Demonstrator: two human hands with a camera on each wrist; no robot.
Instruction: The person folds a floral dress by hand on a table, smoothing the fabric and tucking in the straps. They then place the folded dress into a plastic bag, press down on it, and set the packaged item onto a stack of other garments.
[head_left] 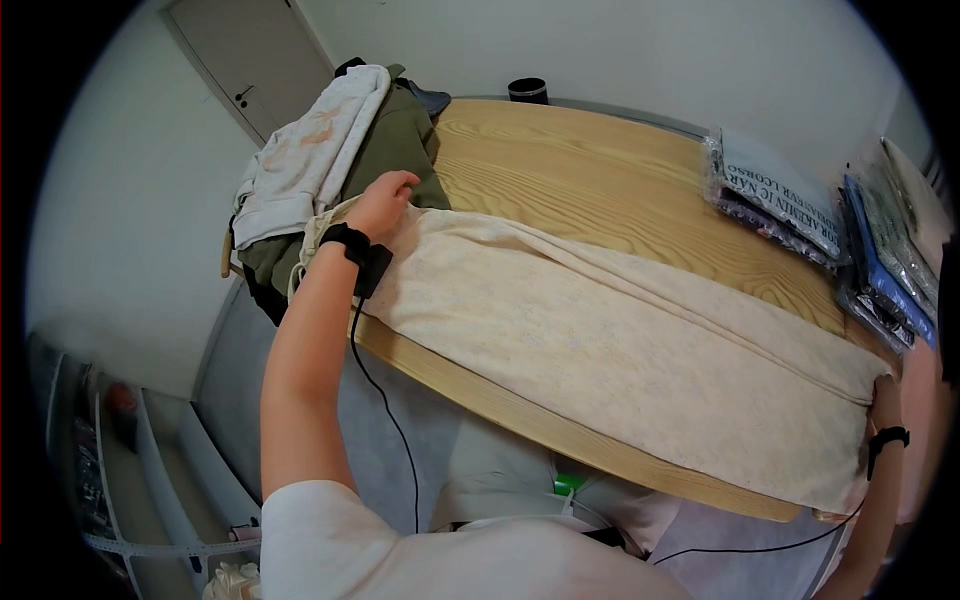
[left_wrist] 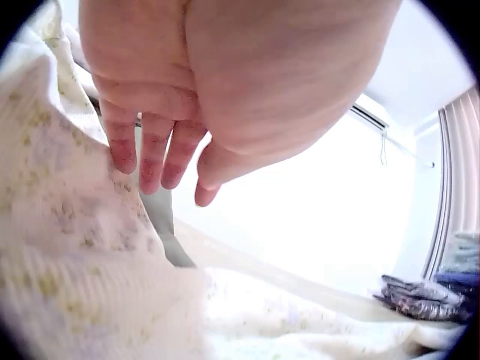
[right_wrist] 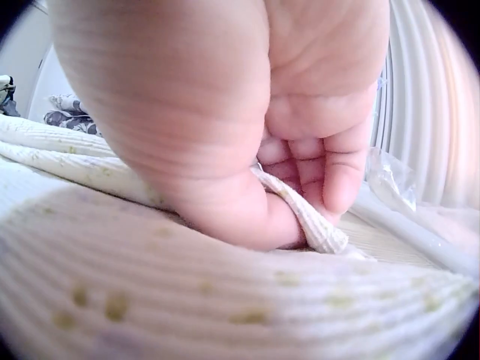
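Observation:
A pair of cream ribbed pants (head_left: 560,320) with a faint floral print lies stretched lengthwise along the front of the table, its legs one over the other. Pale drawstrings (head_left: 303,255) hang at the waist end on the left. My left hand (head_left: 377,207) is over that waist end; in the left wrist view its fingers (left_wrist: 152,154) are fairly straight, close beside the fabric. At the far right, my right hand (head_left: 886,402) holds the leg end. The right wrist view shows a fold of the pants (right_wrist: 319,225) pinched between thumb and curled fingers.
A white sweatshirt (head_left: 310,150) and olive clothing (head_left: 400,140) are piled at the table's left end. Plastic-wrapped garments (head_left: 780,195) lie at the back right. A black cup-like container (head_left: 528,91) stands behind the table's far edge. Cables (head_left: 385,400) run from both wrists.

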